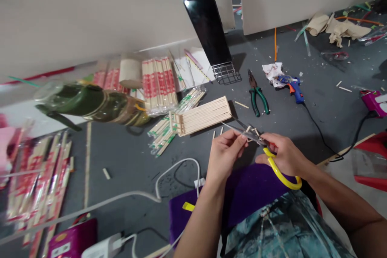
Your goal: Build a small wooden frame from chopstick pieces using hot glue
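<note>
My right hand (279, 151) grips a pair of scissors (284, 175) with yellow handles, its blades pointing left and standing apart. Close by, my left hand (227, 149) is closed in a pinch beside the blades. What lies between its fingertips is too small to make out. Several short wooden stick pieces (255, 131) show around the blades, partly hidden by them. Just beyond my left hand rests a small structure of wooden sticks (205, 116) laid side by side, with a raised piece at its left end. It lies partly over green-marked chopstick packets (161, 141).
Green-handled pliers (258, 96) and a blue glue gun (294, 86) lie to the right. A phone (208, 30) leans in a wire stand behind. To the left are a green bottle (87, 100), red-marked chopstick packets (159, 82) and a white cable (133, 194).
</note>
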